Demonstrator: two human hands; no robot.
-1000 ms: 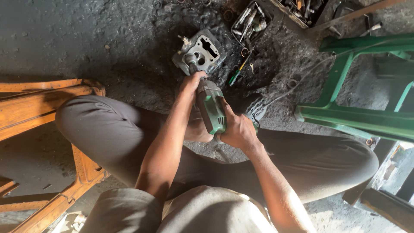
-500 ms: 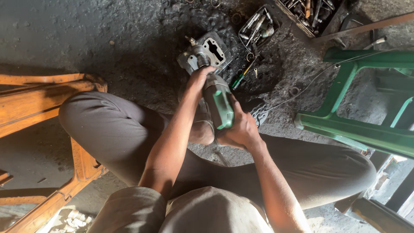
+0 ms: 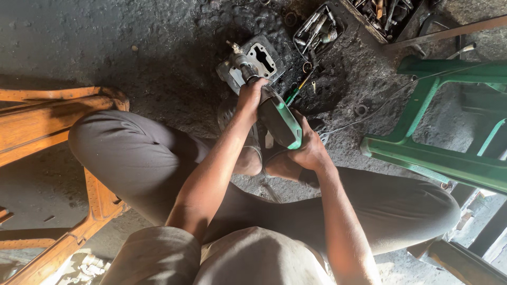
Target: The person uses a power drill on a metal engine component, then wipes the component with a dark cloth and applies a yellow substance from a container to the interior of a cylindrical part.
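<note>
I sit low over a dark, oily floor with my knees spread. Both hands hold a green and grey power tool (image 3: 280,124). My left hand (image 3: 251,98) grips its front end near the head. My right hand (image 3: 308,151) wraps the rear of the body. The tool's tip (image 3: 244,64) rests on a grey metal engine part (image 3: 264,57) with a rectangular opening, lying on the floor just ahead of my feet (image 3: 248,158).
A metal tray of tools (image 3: 316,26) and a box of tools (image 3: 385,13) lie beyond the engine part. A green-handled screwdriver (image 3: 296,91) lies beside it. A green metal frame (image 3: 438,153) stands at right, a wooden frame (image 3: 58,116) at left. A cable (image 3: 380,103) crosses the floor.
The view has shifted a little. My hands and the tool have moved slightly forward, the tip staying on the engine part.
</note>
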